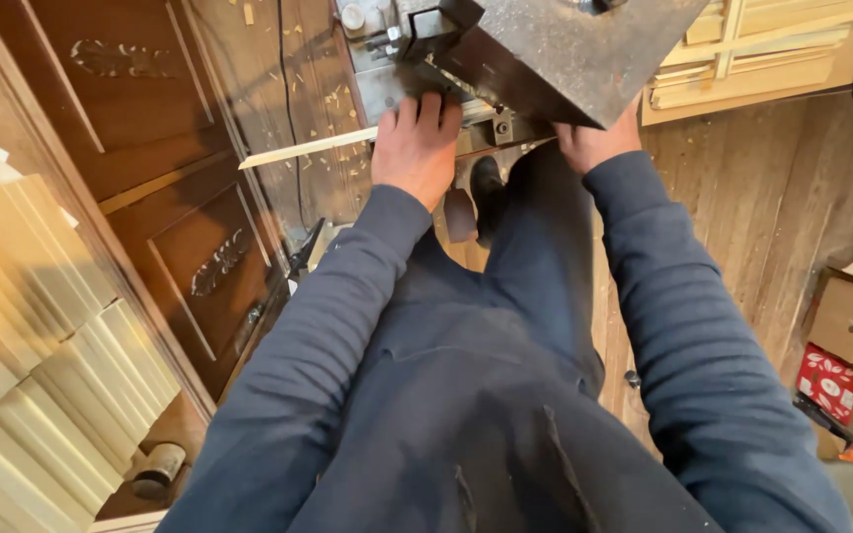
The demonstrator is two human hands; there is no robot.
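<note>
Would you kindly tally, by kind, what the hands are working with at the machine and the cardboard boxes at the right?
Hands: 2, the left hand and the right hand
Thin wooden strip under the left hand: 1
Metal machine: 1
Cardboard boxes: 2, a brown one and a red patterned one
Total: 6

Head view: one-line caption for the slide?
Left hand presses a thin wood strip against a metal machine, right hand beneath its edge; stacked light slats at left.
</note>
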